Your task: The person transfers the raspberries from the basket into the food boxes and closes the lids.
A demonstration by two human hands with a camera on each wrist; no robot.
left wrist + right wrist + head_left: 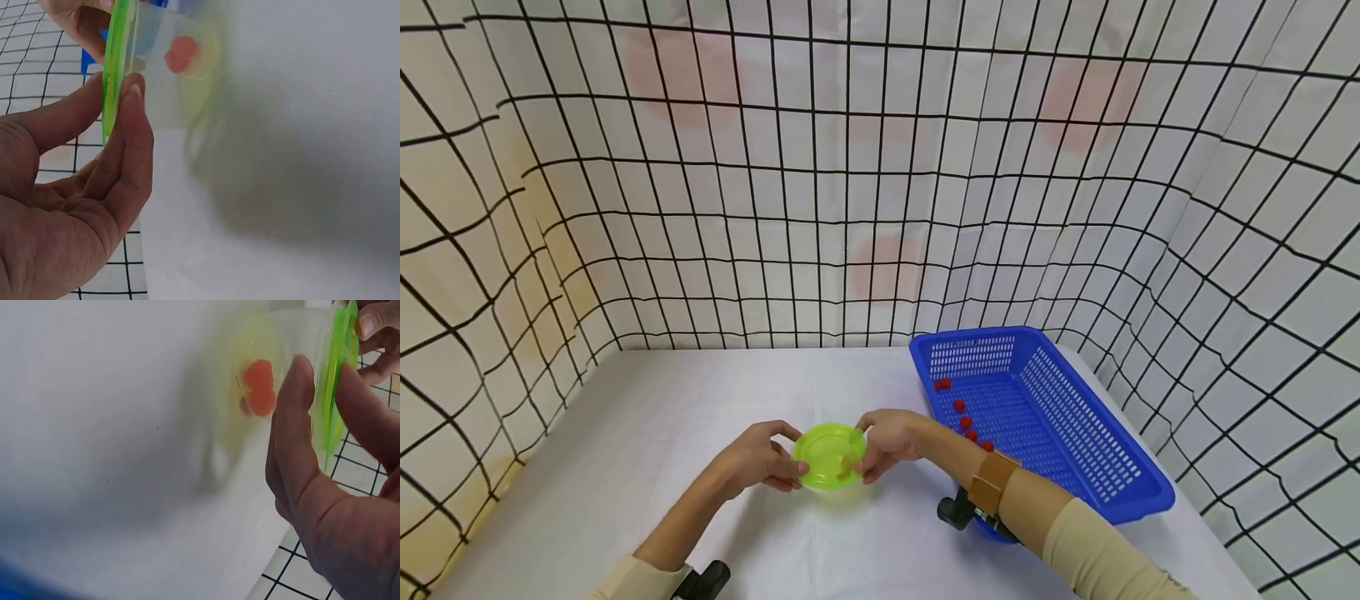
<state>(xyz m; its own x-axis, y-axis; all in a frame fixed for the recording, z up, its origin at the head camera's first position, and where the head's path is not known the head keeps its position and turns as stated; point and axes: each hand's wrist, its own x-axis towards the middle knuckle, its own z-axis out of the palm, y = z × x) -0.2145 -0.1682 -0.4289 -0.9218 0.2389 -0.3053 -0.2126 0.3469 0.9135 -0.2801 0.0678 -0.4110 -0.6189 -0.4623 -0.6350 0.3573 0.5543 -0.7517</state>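
A clear tub with a bright green lid stands on the white table. Small red bumpy pieces show through its wall, near the bottom. My left hand pinches the lid's rim from the left, thumb on top and fingertips beneath the edge. On the opposite side, my right hand pinches the rim too, with its thumb over the lid and its fingers along the tub's side. Whether the lid is fully pressed down all round cannot be told.
To the right is a blue plastic basket, with several small red pieces along its left side. Another blue thing is mostly hidden under my right wrist. Black netting over white sheeting encloses the table's back and sides.
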